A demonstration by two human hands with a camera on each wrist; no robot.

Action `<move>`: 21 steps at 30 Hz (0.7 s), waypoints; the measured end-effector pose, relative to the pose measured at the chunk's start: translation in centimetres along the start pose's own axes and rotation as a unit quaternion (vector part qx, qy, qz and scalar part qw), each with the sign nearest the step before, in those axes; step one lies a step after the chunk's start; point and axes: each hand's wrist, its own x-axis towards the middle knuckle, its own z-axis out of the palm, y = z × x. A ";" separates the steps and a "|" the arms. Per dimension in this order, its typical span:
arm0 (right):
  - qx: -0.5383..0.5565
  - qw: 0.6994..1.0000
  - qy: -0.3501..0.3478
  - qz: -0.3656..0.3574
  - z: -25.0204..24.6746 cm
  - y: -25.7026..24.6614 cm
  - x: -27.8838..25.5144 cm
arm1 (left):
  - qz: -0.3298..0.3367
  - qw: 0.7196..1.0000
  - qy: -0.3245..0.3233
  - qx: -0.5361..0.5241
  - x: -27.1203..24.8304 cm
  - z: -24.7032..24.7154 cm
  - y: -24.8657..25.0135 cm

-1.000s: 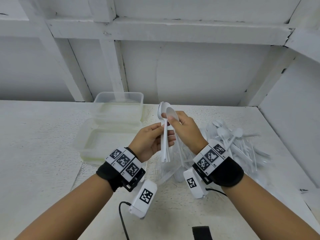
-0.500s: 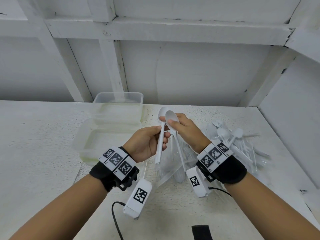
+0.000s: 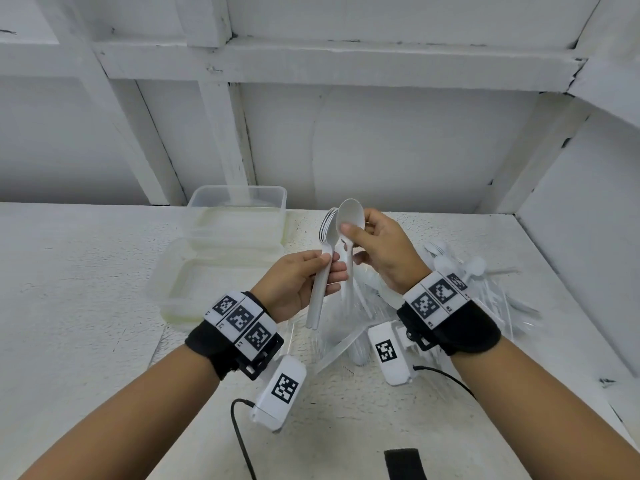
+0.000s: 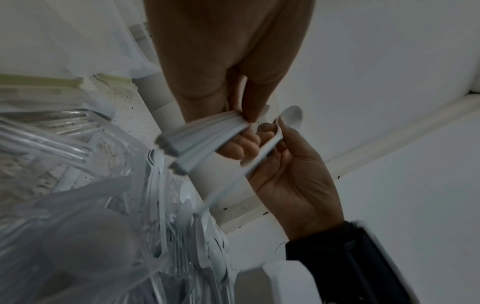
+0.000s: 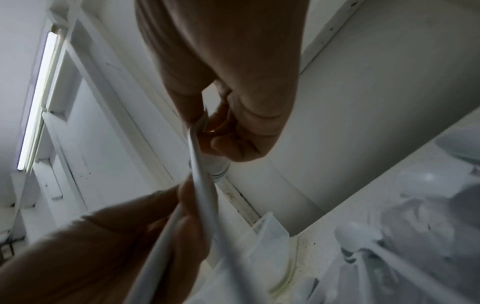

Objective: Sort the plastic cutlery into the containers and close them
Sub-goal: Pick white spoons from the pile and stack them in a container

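White plastic fills both our hands; our left hand (image 3: 296,284) curls round a nested stack of spoons (image 3: 323,271), thumb and fingers clamped on the handles, bowls up; our right hand (image 3: 384,252) pinches a single spoon (image 3: 349,223) by its neck, just beside the stack. To do this well, we think, we should turn the bowl to match the others, slide it against the stack so it nests, then let the left thumb take it; a loose pinch could fan the handles. Beyond the hands, two clear containers (image 3: 221,261) stand open on the table (image 3: 86,271); the unsorted cutlery pile (image 3: 485,282) lies to the right.
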 end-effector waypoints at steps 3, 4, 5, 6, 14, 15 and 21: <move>0.039 0.999 0.031 0.017 0.4 0.7 0.2 | 0.009 1.000 -0.008 -0.002 -0.1 0.0 -0.1; 0.062 0.997 0.038 0.033 0.6 0.9 0.2 | 0.012 1.000 -0.005 0.006 -0.1 0.1 -0.1; 0.087 0.994 0.042 0.051 0.7 0.9 0.1 | 0.016 1.000 -0.001 0.013 -0.1 0.1 -0.1; 0.110 0.991 0.043 0.064 0.8 1.1 0.1 | 0.019 1.000 0.002 0.016 -0.1 0.1 -0.1; 0.116 0.992 0.032 0.042 1.8 1.7 -0.2 | 0.007 0.998 -0.064 -0.010 -1.0 0.4 0.5; 0.114 0.992 0.029 0.048 1.8 1.6 -0.2 | 0.002 0.998 -0.065 -0.011 -1.0 0.3 0.5; 0.089 0.995 -0.021 0.048 1.7 1.3 -0.5 | -0.042 0.996 -0.078 -0.014 -1.0 -0.2 0.2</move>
